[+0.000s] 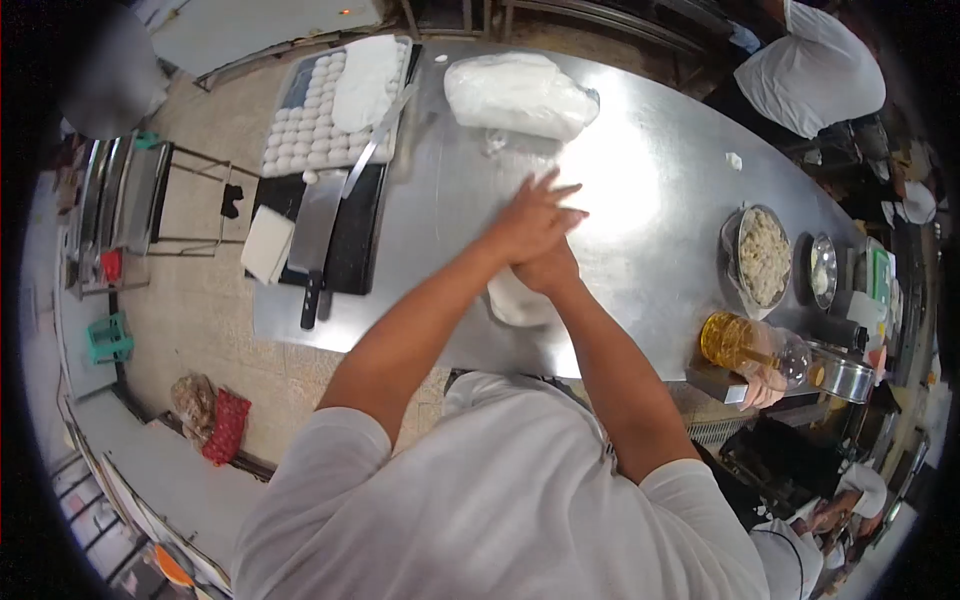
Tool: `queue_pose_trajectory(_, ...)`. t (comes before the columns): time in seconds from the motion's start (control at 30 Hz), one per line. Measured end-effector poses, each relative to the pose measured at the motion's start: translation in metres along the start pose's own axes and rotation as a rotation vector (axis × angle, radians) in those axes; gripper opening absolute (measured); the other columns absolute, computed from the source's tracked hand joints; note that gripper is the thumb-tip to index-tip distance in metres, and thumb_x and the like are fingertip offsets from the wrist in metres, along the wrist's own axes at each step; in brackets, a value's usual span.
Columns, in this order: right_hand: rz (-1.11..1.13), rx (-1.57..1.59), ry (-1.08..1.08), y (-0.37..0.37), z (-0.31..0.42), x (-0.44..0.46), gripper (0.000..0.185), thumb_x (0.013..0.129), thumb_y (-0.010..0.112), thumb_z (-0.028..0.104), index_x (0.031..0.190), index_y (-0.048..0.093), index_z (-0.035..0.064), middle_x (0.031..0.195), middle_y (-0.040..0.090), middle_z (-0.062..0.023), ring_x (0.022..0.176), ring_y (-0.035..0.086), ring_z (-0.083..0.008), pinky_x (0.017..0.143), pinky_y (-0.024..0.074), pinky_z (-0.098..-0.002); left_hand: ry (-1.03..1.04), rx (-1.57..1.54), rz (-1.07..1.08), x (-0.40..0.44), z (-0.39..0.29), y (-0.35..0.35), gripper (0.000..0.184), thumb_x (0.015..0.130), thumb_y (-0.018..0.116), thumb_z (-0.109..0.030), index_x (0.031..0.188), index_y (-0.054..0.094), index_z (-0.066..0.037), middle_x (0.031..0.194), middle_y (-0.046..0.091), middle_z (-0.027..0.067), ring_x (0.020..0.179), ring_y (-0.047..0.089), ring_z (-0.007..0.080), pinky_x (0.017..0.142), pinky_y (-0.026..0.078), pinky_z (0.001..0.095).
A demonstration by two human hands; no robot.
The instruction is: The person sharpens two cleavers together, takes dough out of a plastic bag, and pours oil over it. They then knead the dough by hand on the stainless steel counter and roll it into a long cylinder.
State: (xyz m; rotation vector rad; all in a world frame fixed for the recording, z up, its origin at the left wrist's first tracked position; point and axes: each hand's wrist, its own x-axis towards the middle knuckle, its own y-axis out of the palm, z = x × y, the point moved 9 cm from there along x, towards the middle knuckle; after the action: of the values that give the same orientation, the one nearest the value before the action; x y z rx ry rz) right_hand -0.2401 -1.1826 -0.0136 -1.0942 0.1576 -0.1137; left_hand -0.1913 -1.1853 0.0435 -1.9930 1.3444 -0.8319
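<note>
On the steel table a lump of white dough [520, 304] lies just below my two crossed hands, partly covered by them. My left hand [532, 217] is on top, its fingers stretched out and spread, holding nothing. Beneath it, my right hand [550, 268] presses down at the dough's far edge; its fingers are mostly hidden by my left hand. Beyond the hands rests a large mass of white dough wrapped in clear plastic [520, 95].
At left stand a tray of several dough balls [300, 140] and a large knife [318, 225]. To the right are a bowl of chopped filling [763, 258], a bottle of yellow oil [740, 342] and another person's hand [763, 386]. A co-worker [815, 75] stands across the table [440, 200].
</note>
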Motion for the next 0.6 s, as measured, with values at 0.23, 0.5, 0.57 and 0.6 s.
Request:
queue_pose_trajectory(0.23,-0.096,-0.113,-0.109,0.037,0.007,-0.092,0.075,0.098,0.052,0.038,0.161,0.022,0.0084,0.168,0.020,-0.0125,0.155,0.015,-0.0348,0.123,0.0158,-0.0568,-0.238,-0.006,-0.033,-0.094,-0.054,0.067,0.054,0.100,0.048,-0.051,0.146,0.055,-0.024,0.155,0.046,0.0102,0.149,0.028,0.0412,0.124,0.013,0.0560)
queue_pose_trajectory(0.5,-0.043,-0.013,-0.133,0.058,0.035,-0.241,0.075,0.099,0.050,0.038,0.161,0.020,0.0090,0.169,0.018,-0.0116,0.156,0.015,-0.0337,0.123,0.0155,-0.0583,-0.067,-0.022,0.087,-0.199,-0.168,0.115,0.072,0.094,0.051,-0.066,0.146,0.055,-0.017,0.157,0.042,0.0181,0.151,0.020,0.0469,0.124,0.005,0.0595)
queue_pose_trajectory(0.57,-0.045,-0.058,-0.085,0.061,0.024,-0.221,0.075,0.099,0.051,0.037,0.161,0.020,0.0092,0.169,0.018,-0.0114,0.156,0.015,-0.0337,0.123,0.0156,-0.0586,-0.090,-0.065,0.058,-0.208,-0.166,0.118,0.071,0.093,0.053,-0.064,0.145,0.056,-0.017,0.155,0.045,0.0158,0.151,0.023,0.0439,0.123,0.007,0.0606)
queue_pose_trajectory(0.6,-0.033,-0.095,-0.038,0.066,0.019,-0.210,0.074,0.099,0.051,0.037,0.161,0.021,0.0094,0.169,0.018,-0.0112,0.156,0.015,-0.0337,0.123,0.0157,-0.0589,-0.093,-0.069,0.059,-0.205,-0.155,0.120,0.071,0.093,0.053,-0.064,0.145,0.056,-0.017,0.155,0.045,0.0158,0.151,0.023,0.0439,0.123,0.007,0.0606)
